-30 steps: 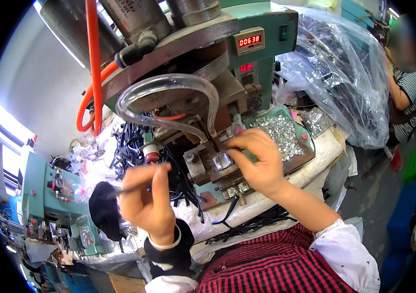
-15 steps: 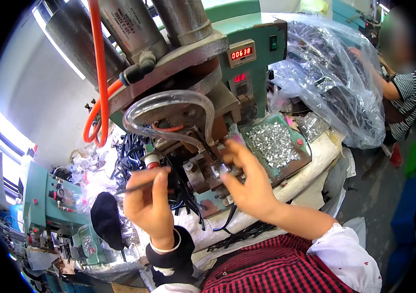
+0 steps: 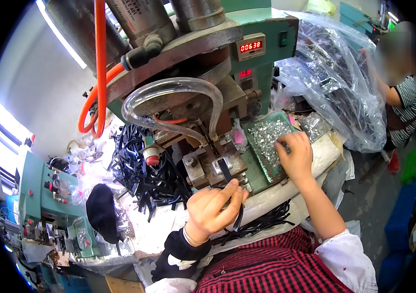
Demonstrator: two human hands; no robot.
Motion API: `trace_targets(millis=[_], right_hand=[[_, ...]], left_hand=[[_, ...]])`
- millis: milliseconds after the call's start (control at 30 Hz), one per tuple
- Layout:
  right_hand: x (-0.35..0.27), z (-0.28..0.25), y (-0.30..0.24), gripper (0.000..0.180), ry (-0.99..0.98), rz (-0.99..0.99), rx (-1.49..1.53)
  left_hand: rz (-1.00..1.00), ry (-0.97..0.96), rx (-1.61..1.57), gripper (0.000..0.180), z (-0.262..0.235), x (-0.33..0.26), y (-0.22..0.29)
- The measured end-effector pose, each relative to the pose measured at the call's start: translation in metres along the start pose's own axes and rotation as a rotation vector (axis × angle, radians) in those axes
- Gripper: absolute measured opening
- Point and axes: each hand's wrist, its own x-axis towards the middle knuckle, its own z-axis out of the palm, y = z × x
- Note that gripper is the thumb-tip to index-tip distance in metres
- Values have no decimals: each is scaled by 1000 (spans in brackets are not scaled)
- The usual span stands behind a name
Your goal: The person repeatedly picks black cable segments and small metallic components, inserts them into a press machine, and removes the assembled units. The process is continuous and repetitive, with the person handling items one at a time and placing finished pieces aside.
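My left hand (image 3: 213,210) is closed in front of the press, pinching a black strap (image 3: 226,172) between thumb and fingers. The far end of this strap lies at a small shiny metal piece on the steel die block (image 3: 197,172), below the press head. To the right, my right hand (image 3: 297,158) reaches over the near right side of a green tray (image 3: 261,165) heaped with small silver metal pieces (image 3: 269,136). Its fingers are curled together at the heap; whatever lies between the fingertips is hidden.
Left of the die stand a red push button (image 3: 152,158) and a pile of black straps (image 3: 137,180). A clear hose (image 3: 174,85) loops before the press. A black cloth item (image 3: 102,213) lies farther left. At the far right, a person sits behind a clear plastic bag (image 3: 330,88).
My left hand has moved right, from beside the red button to the die, bringing the black strap there. My right hand has left the die and moved right to the metal pieces.
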Motion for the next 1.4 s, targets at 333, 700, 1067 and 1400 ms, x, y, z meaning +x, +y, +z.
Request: trace_targets(millis=[333, 700, 1067, 1400], right_hand=[[11, 32, 16, 29, -365, -339, -158], [-1, 13, 0, 17, -66, 240, 361], [-39, 2, 25, 15, 78, 483, 520], [12, 9, -91, 22, -138, 153, 814]], left_hand=[[-166, 1, -75, 26, -4, -6, 12], [-797, -28, 498, 10, -81, -65, -26], [-1140, -65, 498, 30, -30, -162, -98], [-1074, 489, 55, 9, -48, -149, -90]])
